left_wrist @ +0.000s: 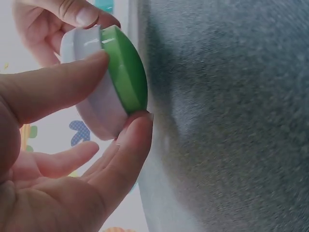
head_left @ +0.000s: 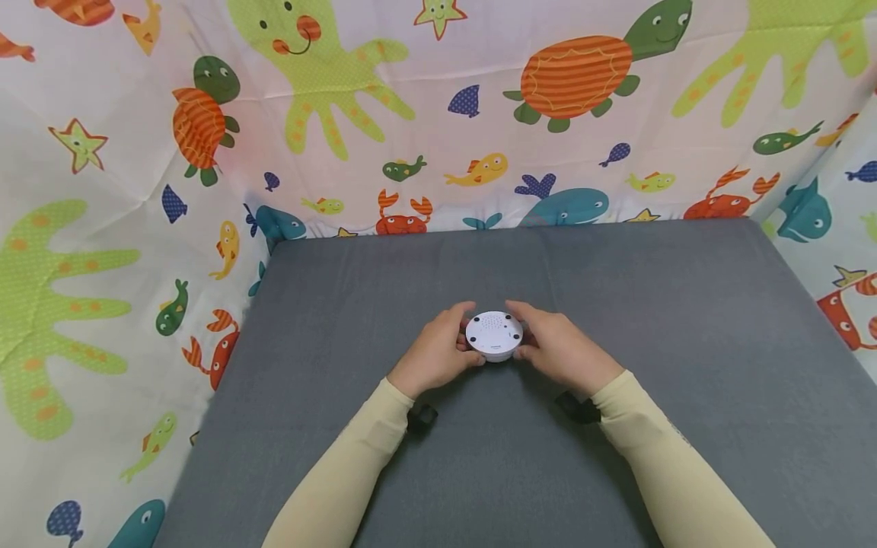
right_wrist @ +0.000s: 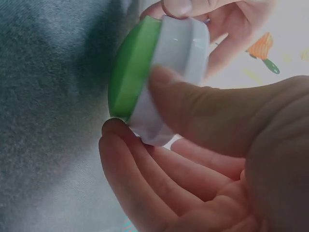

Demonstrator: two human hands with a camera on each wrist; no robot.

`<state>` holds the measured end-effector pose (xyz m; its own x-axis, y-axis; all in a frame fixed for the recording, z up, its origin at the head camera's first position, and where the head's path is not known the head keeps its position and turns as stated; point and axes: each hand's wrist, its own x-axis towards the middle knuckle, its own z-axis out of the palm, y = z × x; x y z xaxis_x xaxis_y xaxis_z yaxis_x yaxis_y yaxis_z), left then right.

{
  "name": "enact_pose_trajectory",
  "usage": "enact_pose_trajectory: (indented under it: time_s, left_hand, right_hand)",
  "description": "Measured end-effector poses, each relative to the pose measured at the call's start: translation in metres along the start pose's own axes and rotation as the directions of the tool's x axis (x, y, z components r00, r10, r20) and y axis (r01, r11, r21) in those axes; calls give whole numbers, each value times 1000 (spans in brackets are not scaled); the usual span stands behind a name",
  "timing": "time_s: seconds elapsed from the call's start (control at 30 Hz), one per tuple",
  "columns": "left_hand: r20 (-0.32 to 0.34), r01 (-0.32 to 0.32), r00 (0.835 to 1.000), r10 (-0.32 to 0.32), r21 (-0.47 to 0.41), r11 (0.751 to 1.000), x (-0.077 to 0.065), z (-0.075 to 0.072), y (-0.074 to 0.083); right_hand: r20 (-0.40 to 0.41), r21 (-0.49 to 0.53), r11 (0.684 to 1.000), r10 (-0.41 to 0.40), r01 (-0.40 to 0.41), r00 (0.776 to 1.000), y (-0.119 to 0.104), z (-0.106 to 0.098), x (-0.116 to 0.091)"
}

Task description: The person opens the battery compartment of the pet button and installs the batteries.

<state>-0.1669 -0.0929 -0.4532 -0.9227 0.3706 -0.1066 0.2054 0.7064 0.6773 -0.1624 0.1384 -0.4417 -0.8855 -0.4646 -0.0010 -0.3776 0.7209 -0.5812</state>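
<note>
A round buzzer (head_left: 494,336) is held upside down at the middle of the grey table (head_left: 493,457). Its white underside faces up, with speaker holes and several dark feet. In the left wrist view its green dome (left_wrist: 126,67) points toward the table; whether it touches the cloth I cannot tell. My left hand (head_left: 438,344) pinches its left edge, thumb on the white rim and fingertips at the green side. From the right, my right hand (head_left: 565,346) pinches it the same way, and its thumb (right_wrist: 169,92) presses on the white rim.
A white curtain (head_left: 438,152) printed with sea animals hangs behind the table and along both sides. Dark wrist cameras (head_left: 578,407) are strapped under both wrists, near the cream sleeves (head_left: 664,449).
</note>
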Motion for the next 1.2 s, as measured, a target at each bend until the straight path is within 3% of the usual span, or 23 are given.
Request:
enact_pose_trajectory:
  time_s: [0.27, 0.53, 0.77, 0.97, 1.2]
  left_hand:
    - [56, 3, 998, 3, -111, 994, -7, -14, 4]
    - [90, 56, 995, -37, -228, 972, -8, -15, 5]
    - [79, 33, 997, -19, -173, 984, -8, -10, 4]
    - [93, 53, 995, -41, -136, 989, -6, -5, 2]
    - [100, 97, 991, -88, -88, 991, -3, 2, -3]
  right_hand:
    - [-24, 41, 999, -30, 31, 999, 5, -6, -2]
    - [-97, 70, 997, 36, -30, 995, 5, -8, 0]
    - [-143, 64, 994, 98, -90, 985, 5, -3, 4]
    - [-70, 73, 984, 168, -163, 983, 6, 2, 3]
    - [-39, 44, 987, 159, -157, 987, 4, 8, 2]
